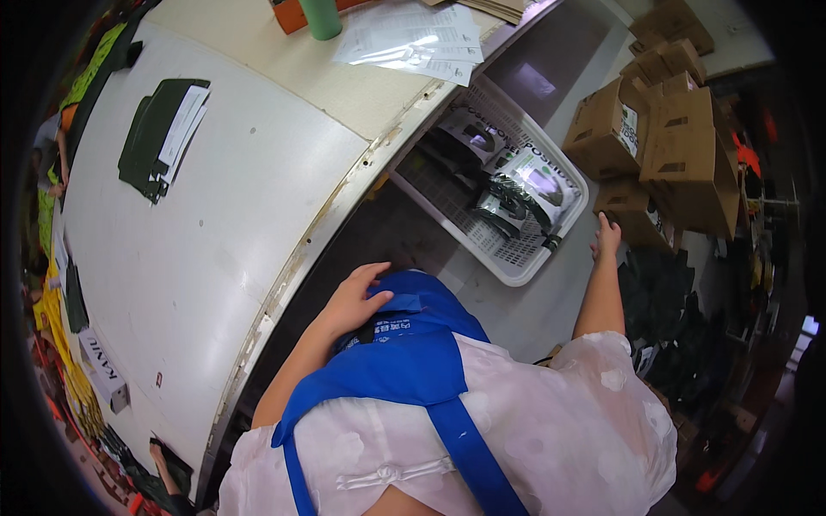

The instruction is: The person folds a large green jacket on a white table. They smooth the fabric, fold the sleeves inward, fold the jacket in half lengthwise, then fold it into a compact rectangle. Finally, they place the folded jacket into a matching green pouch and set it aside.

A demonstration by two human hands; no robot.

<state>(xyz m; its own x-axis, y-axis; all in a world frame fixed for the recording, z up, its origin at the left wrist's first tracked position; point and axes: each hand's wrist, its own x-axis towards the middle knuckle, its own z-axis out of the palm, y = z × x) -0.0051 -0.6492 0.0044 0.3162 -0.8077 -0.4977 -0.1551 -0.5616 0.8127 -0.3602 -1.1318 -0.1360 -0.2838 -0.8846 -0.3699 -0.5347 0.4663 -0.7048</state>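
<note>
My left hand (pixel 357 299) rests in front of my blue apron (pixel 387 370), its fingers loosely bent and apart with nothing in them. Out to the right, my right hand (pixel 607 236) hangs beside the corner of a white plastic basket (pixel 520 268), empty and with its fingers apart. Inside the basket, which stands below the table edge, lie several clear plastic packages (pixel 538 185) with dark contents and printed fronts. A dark green folded piece (pixel 151 133) with white paper strips on it lies on the white table (pixel 249 181), away from both hands.
Stacked cardboard boxes (pixel 680 155) stand to the right of the basket, with dark bundles (pixel 658 288) below them. Printed sheets (pixel 413 39) and a green cylinder (pixel 321 17) are at the table's far end. Another person's hand (pixel 159 456) shows at the lower left.
</note>
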